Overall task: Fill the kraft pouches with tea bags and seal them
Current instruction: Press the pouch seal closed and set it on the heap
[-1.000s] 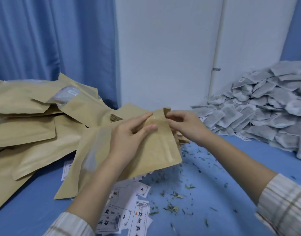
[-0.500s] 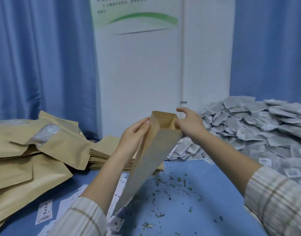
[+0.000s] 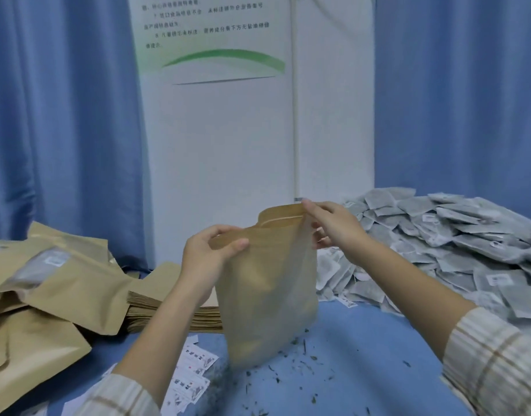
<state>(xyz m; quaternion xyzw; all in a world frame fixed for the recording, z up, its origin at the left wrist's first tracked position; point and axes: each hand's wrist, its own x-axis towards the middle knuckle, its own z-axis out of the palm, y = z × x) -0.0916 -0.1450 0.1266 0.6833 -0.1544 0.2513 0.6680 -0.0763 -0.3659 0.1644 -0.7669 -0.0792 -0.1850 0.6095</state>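
I hold one kraft pouch (image 3: pixel 270 292) upright in the middle of the view, its bottom just above the blue table (image 3: pixel 363 370). My left hand (image 3: pixel 207 253) pinches the near left side of its top edge. My right hand (image 3: pixel 333 223) grips the far right side of the top, and the mouth is pulled apart between them. The inside of the pouch is hidden. A large heap of grey tea bags (image 3: pixel 438 244) lies to the right, behind my right arm.
Filled kraft pouches (image 3: pixel 48 283) are piled at the left, and a flat stack of empty pouches (image 3: pixel 165 307) lies behind my left arm. Printed paper labels (image 3: pixel 192 373) and loose tea crumbs litter the near table. A white panel and blue curtains stand behind.
The pouch went from lying flat against the pile to being held upright, its mouth pulled open. Both hands rose with it, and my view tilted up.
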